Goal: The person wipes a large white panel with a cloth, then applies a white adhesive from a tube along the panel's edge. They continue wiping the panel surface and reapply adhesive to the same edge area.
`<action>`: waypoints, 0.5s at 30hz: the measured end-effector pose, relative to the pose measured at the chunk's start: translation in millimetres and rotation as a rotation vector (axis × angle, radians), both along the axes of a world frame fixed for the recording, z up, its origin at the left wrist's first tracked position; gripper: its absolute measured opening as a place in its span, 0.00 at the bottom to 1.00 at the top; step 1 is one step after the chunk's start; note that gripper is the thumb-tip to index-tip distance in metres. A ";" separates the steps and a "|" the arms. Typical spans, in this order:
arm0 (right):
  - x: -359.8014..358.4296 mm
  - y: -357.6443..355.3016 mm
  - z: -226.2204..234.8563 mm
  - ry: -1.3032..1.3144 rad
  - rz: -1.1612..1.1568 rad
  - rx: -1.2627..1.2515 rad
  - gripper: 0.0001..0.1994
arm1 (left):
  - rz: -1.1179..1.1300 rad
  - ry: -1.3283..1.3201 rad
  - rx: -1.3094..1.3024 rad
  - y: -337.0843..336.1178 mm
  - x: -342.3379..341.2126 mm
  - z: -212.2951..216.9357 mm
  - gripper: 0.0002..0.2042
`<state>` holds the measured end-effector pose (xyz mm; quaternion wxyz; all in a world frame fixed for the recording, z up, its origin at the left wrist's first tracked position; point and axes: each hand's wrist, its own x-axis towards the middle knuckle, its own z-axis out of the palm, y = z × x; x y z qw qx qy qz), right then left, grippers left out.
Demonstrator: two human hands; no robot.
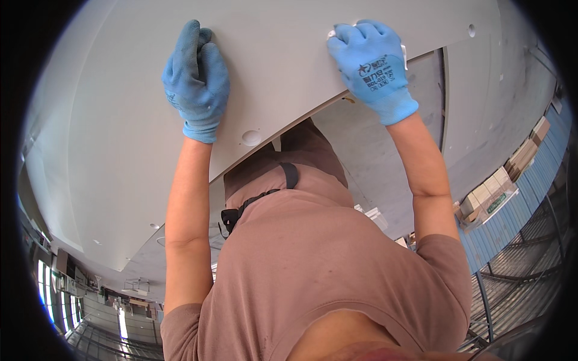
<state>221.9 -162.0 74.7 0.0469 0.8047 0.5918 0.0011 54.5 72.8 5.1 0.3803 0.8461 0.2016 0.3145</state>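
Note:
A large light-grey panel (277, 72) with round holes lies in front of me, its near edge running at a slant by my waist. My left hand (195, 84), in a blue knit glove with darker grey fingers, rests on its side on the panel. Its fingers point away from me, loosely stretched, and nothing shows in them. My right hand (374, 69), gloved in the same blue, is closed over a small white thing (404, 55) on the panel near its edge. Only bits of that white thing stick out beside the glove, so its kind is hidden.
One round hole (251, 138) sits close to the near edge, another hole (472, 30) at the far right. Grey floor (367, 138) shows beyond the edge. Stacked pale boxes (487, 195) stand at the right beside a blue corrugated wall (512, 216).

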 end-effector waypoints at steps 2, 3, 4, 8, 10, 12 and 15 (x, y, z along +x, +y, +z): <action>-1.6 0.3 -0.9 0.000 -0.005 -0.011 0.12 | -0.003 -0.004 0.010 -0.4 0.7 0.1 0.18; -1.8 0.2 -1.5 -0.003 -0.010 0.008 0.12 | -0.002 -0.009 -0.006 -0.4 1.2 0.0 0.18; -1.0 -0.4 -1.6 -0.011 -0.013 0.025 0.12 | -0.003 -0.012 0.018 -0.4 1.5 -0.2 0.17; 2.7 -5.4 1.6 -0.018 0.011 0.078 0.05 | -0.003 -0.017 0.011 -0.5 1.3 0.0 0.17; 2.1 -5.2 1.5 -0.022 0.008 0.068 0.04 | -0.003 -0.012 -0.001 -0.7 0.5 0.4 0.17; 0.2 -2.6 -1.1 -0.035 0.009 0.040 0.04 | -0.003 -0.011 -0.011 -0.7 1.0 0.1 0.17; -3.6 -1.2 -5.0 -0.021 -0.010 -0.012 0.10 | -0.005 -0.032 -0.039 -0.9 2.1 -0.6 0.17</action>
